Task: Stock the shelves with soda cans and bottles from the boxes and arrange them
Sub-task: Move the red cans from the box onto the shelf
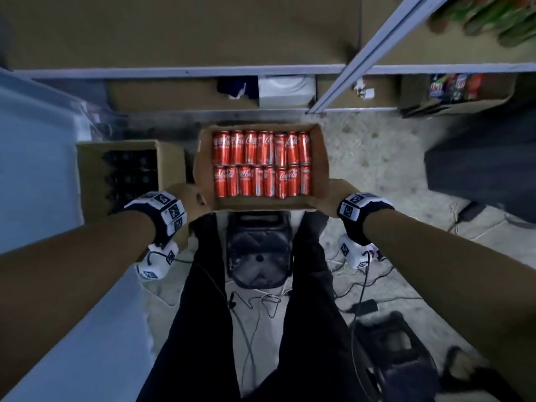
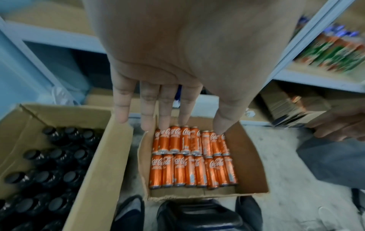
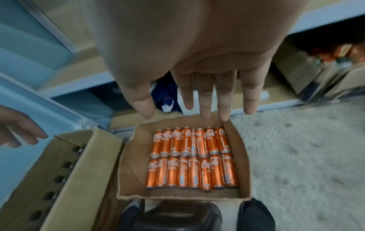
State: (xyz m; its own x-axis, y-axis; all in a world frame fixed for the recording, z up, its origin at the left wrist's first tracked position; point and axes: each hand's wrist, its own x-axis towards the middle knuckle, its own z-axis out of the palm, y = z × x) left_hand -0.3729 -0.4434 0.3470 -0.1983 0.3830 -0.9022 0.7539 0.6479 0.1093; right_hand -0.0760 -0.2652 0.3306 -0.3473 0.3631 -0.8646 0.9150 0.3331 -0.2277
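Note:
An open cardboard box (image 1: 203, 158) lies on the floor in front of the shelf, filled with red Coca-Cola cans (image 1: 261, 163) lying flat in two rows. My left hand (image 1: 194, 198) hovers at its near left corner and my right hand (image 1: 330, 198) at its near right corner. In the wrist views both hands are above the box with straight, spread fingers (image 2: 168, 101) (image 3: 205, 96), holding nothing and apart from the cans (image 2: 191, 161) (image 3: 189, 157). A second box (image 1: 171, 161) with dark capped bottles (image 2: 49, 164) stands to the left.
Grey metal shelves (image 1: 174, 72) rise behind the boxes, with green and red bottles (image 1: 487, 18) on the upper right shelf. A black stool (image 1: 258, 250) sits between my legs. Cables (image 1: 362, 285) run over the floor; a dark bin (image 1: 478, 163) stands at the right.

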